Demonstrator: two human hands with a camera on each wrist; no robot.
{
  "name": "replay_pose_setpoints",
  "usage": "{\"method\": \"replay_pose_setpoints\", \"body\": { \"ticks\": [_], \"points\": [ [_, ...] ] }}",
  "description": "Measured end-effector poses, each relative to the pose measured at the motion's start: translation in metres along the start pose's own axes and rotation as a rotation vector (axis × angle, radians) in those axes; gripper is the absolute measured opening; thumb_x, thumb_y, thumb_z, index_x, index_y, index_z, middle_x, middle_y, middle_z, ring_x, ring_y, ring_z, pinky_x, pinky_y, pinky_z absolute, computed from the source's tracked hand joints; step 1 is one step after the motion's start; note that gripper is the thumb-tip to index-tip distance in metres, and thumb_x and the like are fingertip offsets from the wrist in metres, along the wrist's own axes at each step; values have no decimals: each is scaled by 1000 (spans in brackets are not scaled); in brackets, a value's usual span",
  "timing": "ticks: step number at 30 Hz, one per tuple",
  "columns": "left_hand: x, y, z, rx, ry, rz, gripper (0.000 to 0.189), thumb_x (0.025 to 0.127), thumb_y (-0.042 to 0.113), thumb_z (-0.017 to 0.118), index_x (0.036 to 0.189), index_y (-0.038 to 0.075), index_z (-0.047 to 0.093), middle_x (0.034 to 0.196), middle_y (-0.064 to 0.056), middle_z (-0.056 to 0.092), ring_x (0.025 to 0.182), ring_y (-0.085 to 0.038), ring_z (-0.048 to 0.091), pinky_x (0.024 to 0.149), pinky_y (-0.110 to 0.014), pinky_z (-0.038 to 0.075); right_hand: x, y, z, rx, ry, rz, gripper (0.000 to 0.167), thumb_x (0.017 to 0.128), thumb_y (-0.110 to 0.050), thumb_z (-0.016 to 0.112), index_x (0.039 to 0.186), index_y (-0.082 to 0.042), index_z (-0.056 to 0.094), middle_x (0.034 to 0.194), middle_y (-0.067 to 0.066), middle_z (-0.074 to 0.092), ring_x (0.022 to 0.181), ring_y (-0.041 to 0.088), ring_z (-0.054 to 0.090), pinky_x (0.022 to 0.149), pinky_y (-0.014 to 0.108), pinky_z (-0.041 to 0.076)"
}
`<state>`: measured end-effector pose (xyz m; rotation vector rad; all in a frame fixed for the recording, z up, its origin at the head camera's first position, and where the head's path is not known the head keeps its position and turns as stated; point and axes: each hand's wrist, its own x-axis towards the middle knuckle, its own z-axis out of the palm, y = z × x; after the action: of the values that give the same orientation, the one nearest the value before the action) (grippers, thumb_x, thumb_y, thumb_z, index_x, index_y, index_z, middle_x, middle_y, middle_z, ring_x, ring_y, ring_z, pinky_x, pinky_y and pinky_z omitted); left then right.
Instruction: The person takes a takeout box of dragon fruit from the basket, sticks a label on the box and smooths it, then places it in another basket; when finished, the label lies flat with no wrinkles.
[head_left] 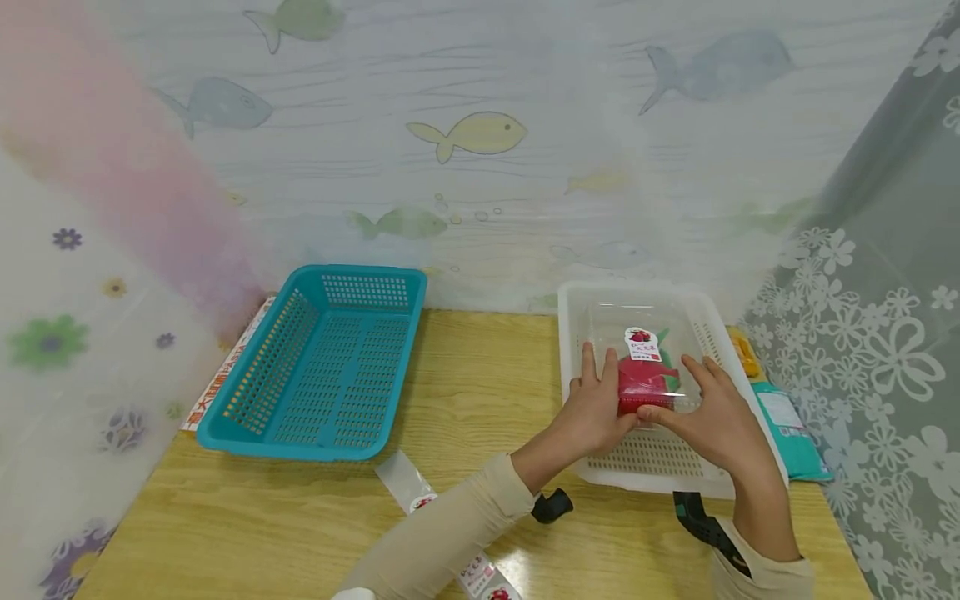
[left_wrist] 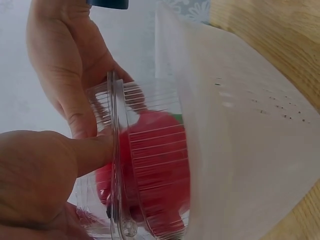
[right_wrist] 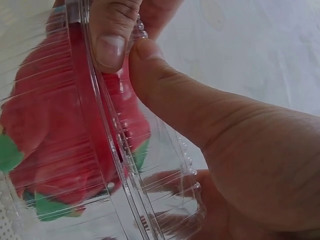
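A clear plastic clamshell box (head_left: 609, 318) sits inside a white perforated basket (head_left: 652, 482), towards its far part. Through its ribbed wall shows a red fruit with green tips (head_left: 647, 377), which looks like a dragon fruit. A white sticker (head_left: 642, 344) with a red fruit picture is on the lid. My left hand (head_left: 588, 412) holds the box's left side, fingers spread over the top. On the other side my right hand (head_left: 720, 421) grips it. Both thumbs (right_wrist: 111, 50) meet at the near rim, in the right wrist view. Part of the right fingers (left_wrist: 135, 97) shows behind the box.
A blue perforated basket (head_left: 408, 358) stands to the left on the wooden table. Between the baskets, a strip of stickers (head_left: 405, 482) lies partly under my left sleeve. A teal packet (head_left: 795, 437) and a yellow item (head_left: 744, 352) lie right of the white basket.
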<state>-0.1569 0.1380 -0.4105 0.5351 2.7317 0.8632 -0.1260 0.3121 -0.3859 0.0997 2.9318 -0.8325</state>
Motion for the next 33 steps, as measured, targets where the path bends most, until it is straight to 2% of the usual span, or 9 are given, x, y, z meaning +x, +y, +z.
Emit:
{"method": "replay_pose_setpoints", "body": {
  "ticks": [8,18,33],
  "points": [
    [5,0,1,5,-39,-9,94,94,37,73,164,11,16,172,-19,3,132,-42,50,92,-44,59,7,5,0,-8,-39,16,115,85,-60,75,159,8,19,159,45,11,138,70,24,100,82,34],
    [11,3,4,55,-45,-40,93,93,36,74,163,12,18,171,-18,6,124,-37,54,91,-36,58,13,8,0,-1,-79,15,113,86,-57,76,158,9,19,159,45,12,139,69,23,102,81,33],
    [18,2,11,44,-81,-73,90,94,34,74,163,14,20,171,-18,5,135,-42,49,94,-44,58,20,14,2,-18,-130,6,107,87,-50,77,155,14,23,156,47,18,138,68,25,102,80,34]
  ]
}}
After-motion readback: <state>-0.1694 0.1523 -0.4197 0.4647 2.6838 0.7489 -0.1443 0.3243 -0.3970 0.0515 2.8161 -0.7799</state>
